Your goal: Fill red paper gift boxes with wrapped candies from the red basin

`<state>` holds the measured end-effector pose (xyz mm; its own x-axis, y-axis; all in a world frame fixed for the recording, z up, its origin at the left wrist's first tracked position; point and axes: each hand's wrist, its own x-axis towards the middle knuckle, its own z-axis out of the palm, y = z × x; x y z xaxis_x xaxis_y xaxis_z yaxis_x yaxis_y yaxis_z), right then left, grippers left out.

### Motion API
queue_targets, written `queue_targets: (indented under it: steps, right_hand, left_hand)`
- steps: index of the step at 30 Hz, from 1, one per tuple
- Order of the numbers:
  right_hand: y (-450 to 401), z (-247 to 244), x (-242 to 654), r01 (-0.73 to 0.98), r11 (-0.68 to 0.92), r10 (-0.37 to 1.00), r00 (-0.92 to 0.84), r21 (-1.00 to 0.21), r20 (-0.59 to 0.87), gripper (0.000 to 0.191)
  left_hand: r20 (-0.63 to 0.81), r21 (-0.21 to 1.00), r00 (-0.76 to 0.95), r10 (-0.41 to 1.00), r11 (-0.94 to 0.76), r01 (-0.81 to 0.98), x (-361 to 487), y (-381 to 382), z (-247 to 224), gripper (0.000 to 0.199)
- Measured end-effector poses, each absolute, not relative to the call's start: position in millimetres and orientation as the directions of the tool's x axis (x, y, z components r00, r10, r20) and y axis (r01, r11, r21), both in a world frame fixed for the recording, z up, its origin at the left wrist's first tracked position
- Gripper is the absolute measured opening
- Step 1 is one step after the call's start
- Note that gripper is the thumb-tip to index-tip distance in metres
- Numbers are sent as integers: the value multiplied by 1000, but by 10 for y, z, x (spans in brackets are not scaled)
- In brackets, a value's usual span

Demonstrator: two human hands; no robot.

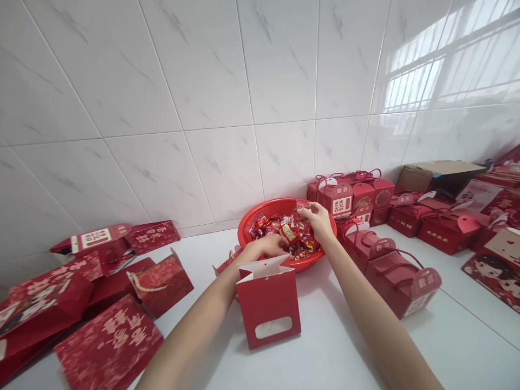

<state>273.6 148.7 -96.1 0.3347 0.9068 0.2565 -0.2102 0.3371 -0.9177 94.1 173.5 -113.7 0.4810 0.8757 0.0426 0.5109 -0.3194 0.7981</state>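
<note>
A red plastic basket (248,212) full of wrapped candies (289,230) stands against the wall. My right hand (319,222) is at its right side, fingers pinched on a red-wrapped candy (303,208) above the pile. Down among the candies at the near left is my left hand (272,245), its fingers curled; what they hold, if anything, is hidden. In front of the basket, between my forearms, an upright red paper gift box (270,303) has its top open and a clear window low on its front. Another red box (227,262) is partly hidden behind my left forearm.
Several red gift boxes with cord handles (400,279) are grouped to the right of the basket. Flat and part-folded red boxes (111,344) lie piled at the left. A brown cardboard box (442,173) is at the back right. The tiled wall (211,168) borders the white table (325,346).
</note>
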Motion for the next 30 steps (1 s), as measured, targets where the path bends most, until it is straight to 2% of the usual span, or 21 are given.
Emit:
queue_targets:
  steps: [5, 11, 15, 22, 27, 30]
  right_hand:
    - [1527, -997, 2752, -189, 344, 901, 343, -920, 267, 34]
    - [1524, -1012, 2744, -160, 366, 886, 360, -917, 291, 30]
    - [1525, -1018, 2745, -160, 357, 887, 367, -920, 280, 30]
    - [1557, -1021, 2771, -191, 308, 898, 383, -932, 218, 26]
    - [1547, -998, 2788, -206, 251, 920, 354, -946, 167, 21]
    - [1525, -988, 2781, -205, 199, 946, 295, -958, 133, 21]
  left_hand:
    - [-87, 746, 587, 805, -338, 574, 958, 1756, -1097, 45]
    - [-119, 757, 640, 759, -348, 553, 971, 1725, -1110, 21]
    - [-85, 783, 634, 768, -342, 519, 996, 1687, -1089, 19]
    - [100, 895, 531, 841, -309, 321, 1000, 1695, -971, 29]
    - [85, 985, 453, 888, -143, 96, 976, 1708, -974, 35]
    - [69, 994, 416, 907, -98, 49, 984, 1723, -1000, 31]
